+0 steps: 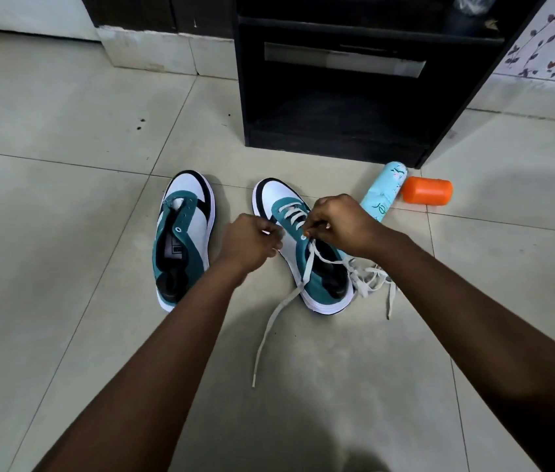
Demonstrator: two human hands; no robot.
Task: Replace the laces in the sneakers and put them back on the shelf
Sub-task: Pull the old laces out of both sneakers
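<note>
Threading the cream flat lace (303, 270) through the right teal-and-white sneaker (298, 240), my right hand (335, 221) pinches it closed-grip; left hand (252, 238) curled, contents unclear; next, the top eyelet.

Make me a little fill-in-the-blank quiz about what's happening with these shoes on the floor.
1. The right sneaker is partly laced, while the left sneaker has ____ lace in it.
2. The cap lying beside the light blue can is ____ in colour.
3. Both the left hand and the right hand work at the ____ sneaker.

Missing words: no; orange; right
</note>
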